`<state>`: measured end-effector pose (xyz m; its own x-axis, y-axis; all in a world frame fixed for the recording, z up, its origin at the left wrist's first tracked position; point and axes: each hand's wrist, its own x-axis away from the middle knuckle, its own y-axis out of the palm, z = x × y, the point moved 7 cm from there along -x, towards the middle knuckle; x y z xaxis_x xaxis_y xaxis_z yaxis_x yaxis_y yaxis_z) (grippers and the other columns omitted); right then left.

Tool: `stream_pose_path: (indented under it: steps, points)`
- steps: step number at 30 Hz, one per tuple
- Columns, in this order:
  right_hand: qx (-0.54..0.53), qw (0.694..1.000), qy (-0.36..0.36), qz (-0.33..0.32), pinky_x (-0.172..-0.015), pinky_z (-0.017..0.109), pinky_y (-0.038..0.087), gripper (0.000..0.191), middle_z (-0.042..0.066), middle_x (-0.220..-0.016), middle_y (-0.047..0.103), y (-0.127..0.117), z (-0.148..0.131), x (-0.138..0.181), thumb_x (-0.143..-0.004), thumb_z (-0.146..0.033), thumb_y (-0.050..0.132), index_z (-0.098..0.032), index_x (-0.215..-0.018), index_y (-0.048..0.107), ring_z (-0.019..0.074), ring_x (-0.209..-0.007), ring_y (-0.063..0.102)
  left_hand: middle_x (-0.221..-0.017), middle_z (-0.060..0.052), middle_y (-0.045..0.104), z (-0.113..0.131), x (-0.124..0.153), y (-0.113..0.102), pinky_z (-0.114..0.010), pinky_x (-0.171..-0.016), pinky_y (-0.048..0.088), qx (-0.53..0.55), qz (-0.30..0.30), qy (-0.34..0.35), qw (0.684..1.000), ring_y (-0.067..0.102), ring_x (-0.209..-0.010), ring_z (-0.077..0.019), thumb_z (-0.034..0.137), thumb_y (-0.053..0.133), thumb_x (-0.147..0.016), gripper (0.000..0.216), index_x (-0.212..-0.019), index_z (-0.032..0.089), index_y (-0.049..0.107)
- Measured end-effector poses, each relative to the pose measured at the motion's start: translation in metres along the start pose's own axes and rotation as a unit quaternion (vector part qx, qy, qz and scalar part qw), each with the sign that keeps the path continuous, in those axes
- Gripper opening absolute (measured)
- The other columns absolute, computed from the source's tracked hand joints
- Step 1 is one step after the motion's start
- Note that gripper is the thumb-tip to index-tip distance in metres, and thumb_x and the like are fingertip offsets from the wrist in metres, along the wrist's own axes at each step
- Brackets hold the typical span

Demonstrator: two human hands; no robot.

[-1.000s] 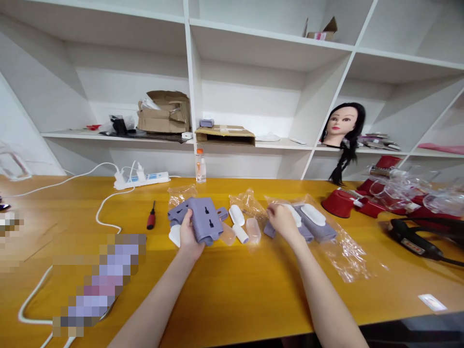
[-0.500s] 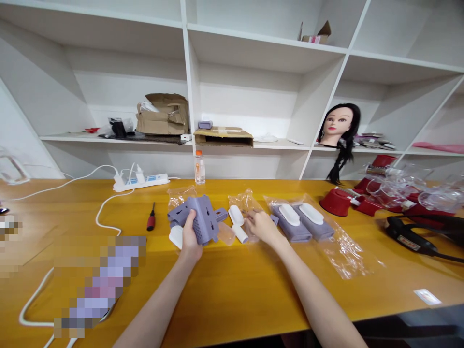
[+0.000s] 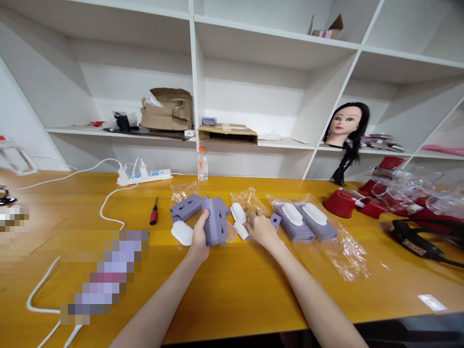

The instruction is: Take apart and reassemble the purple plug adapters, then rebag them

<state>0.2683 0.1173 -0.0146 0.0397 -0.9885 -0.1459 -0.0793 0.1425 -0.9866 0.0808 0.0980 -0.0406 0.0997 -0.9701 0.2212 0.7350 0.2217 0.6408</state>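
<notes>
My left hand (image 3: 200, 238) grips a purple plastic housing (image 3: 216, 221) with small holes, held upright just above the yellow table (image 3: 235, 290). My right hand (image 3: 259, 228) rests on the table beside it, fingers curled over small clear and white parts; whether it holds one is hidden. A white cylinder (image 3: 241, 230) and a white oval cap (image 3: 237, 212) lie between the hands. Another purple piece (image 3: 185, 207) and a white cap (image 3: 181, 233) lie left of the housing. A small purple block (image 3: 275, 221) sits right of my right hand.
Two purple units with white caps (image 3: 304, 221) lie on clear plastic bags to the right. A red-handled screwdriver (image 3: 154, 215), a power strip (image 3: 144, 177) with white cables and a small bottle (image 3: 202, 164) stand behind. Red parts (image 3: 339, 203) and a mannequin head (image 3: 346, 126) are at far right.
My right hand moved left from the bagged purple units to the small white parts. My left hand turned the purple housing from flat to edge-on.
</notes>
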Motion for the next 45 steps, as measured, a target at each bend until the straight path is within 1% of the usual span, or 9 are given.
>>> stream_pose_path:
  steps: [7, 14, 19, 22, 27, 33, 36, 40, 45]
  points:
    - [-0.004, 1.0, 0.002, 0.013, -0.074, 0.033, 0.04, 0.032, 0.015, -0.11, 0.052, -0.006, -0.002, 0.003, -0.087, -0.037, 0.04, -0.015, -0.108, 0.051, 0.0254, -0.091, 0.058, -0.07, -0.005, 0.067, 0.0, 0.0, 0.002, -0.026, -0.048, 0.047, 0.001, -0.007, -0.01, 1.0, 0.064, -0.06, -0.0195, 0.04, 0.056, -0.074, 0.032, -0.093, 0.015, 0.063]
    - [0.002, 0.992, -0.085, 0.094, -0.084, 0.035, 0.036, 0.028, 0.012, -0.103, 0.057, -0.032, -0.024, 0.011, -0.087, -0.034, 0.039, -0.018, -0.101, 0.057, 0.0264, -0.102, 0.047, -0.075, -0.003, 0.067, 0.023, -0.001, -0.008, -0.028, -0.05, 0.048, 0.037, 0.053, 0.044, 0.997, 0.062, -0.058, -0.018, 0.044, 0.052, -0.075, 0.039, -0.103, 0.018, 0.059]
    - [-0.01, 0.989, 0.063, 0.13, -0.08, 0.032, 0.038, 0.031, 0.015, -0.102, 0.059, -0.057, 0.034, 0.002, -0.088, -0.031, 0.036, -0.014, -0.104, 0.056, 0.0242, -0.095, 0.054, -0.085, -0.001, 0.067, 0.044, -0.006, -0.018, -0.029, -0.066, 0.051, 0.144, 0.078, 0.118, 0.979, 0.063, -0.076, -0.0177, 0.039, 0.046, -0.08, 0.032, -0.104, 0.023, 0.059]
    - [-0.019, 0.992, 0.089, 0.088, -0.077, 0.03, 0.039, 0.033, 0.016, -0.102, 0.059, -0.059, 0.066, -0.002, -0.084, -0.034, 0.042, -0.013, -0.106, 0.054, 0.024, -0.095, 0.056, -0.082, 0.0, 0.066, 0.044, -0.007, -0.02, -0.03, -0.066, 0.051, 0.159, 0.092, 0.104, 0.978, 0.062, -0.074, -0.0172, 0.04, 0.047, -0.079, 0.031, -0.1, 0.023, 0.06]
    - [-0.036, 0.994, 0.038, -0.095, -0.07, 0.028, 0.042, 0.066, 0.015, -0.113, 0.052, -0.025, 0.069, -0.001, -0.059, -0.037, 0.069, -0.014, -0.117, 0.048, 0.0243, -0.092, 0.059, -0.091, -0.002, 0.065, 0.041, -0.004, -0.018, -0.031, -0.069, 0.05, 0.138, 0.103, 0.103, 0.98, 0.062, -0.081, -0.0193, 0.038, 0.049, -0.078, 0.033, -0.105, 0.021, 0.057]
    - [-0.029, 0.996, 0.046, -0.075, -0.069, 0.028, 0.041, 0.067, 0.017, -0.112, 0.052, -0.024, 0.062, -0.002, -0.057, -0.021, 0.066, -0.011, -0.12, 0.044, 0.0255, -0.092, 0.058, -0.095, -0.005, 0.066, 0.034, -0.006, -0.013, -0.032, -0.068, 0.05, 0.115, 0.059, 0.083, 0.988, 0.063, -0.084, -0.022, 0.043, 0.047, -0.078, 0.04, -0.111, 0.021, 0.055]
    - [-0.027, 0.998, 0.045, -0.04, -0.073, 0.029, 0.04, 0.07, 0.016, -0.113, 0.052, -0.037, 0.061, 0.0, -0.061, -0.022, 0.063, -0.013, -0.126, 0.037, 0.0256, -0.097, 0.056, -0.088, -0.006, 0.067, 0.029, -0.007, -0.012, -0.029, -0.054, 0.05, 0.087, 0.055, 0.053, 0.993, 0.064, -0.069, -0.0208, 0.047, 0.047, -0.077, 0.044, -0.109, 0.02, 0.056]
    - [-0.076, 0.995, 0.007, 0.064, -0.082, 0.031, 0.039, 0.072, 0.015, -0.118, 0.05, -0.061, 0.056, 0.005, -0.064, -0.026, 0.061, -0.015, -0.13, 0.033, 0.026, -0.104, 0.051, -0.072, -0.007, 0.067, 0.021, -0.001, -0.004, -0.028, -0.044, 0.046, 0.007, 0.017, -0.015, 1.0, 0.062, -0.052, -0.0198, 0.053, 0.048, -0.075, 0.047, -0.1, 0.015, 0.061]
    - [-0.228, 0.963, -0.073, 0.123, -0.088, 0.031, 0.039, 0.077, 0.009, -0.127, 0.044, -0.069, 0.05, 0.006, -0.066, -0.021, 0.059, -0.022, -0.136, 0.025, 0.0211, -0.109, 0.047, -0.068, -0.012, 0.068, -0.007, 0.02, 0.005, -0.031, -0.045, 0.047, -0.16, -0.084, -0.202, 0.963, 0.063, -0.055, -0.0239, 0.045, 0.062, -0.068, 0.036, -0.083, 0.013, 0.064]
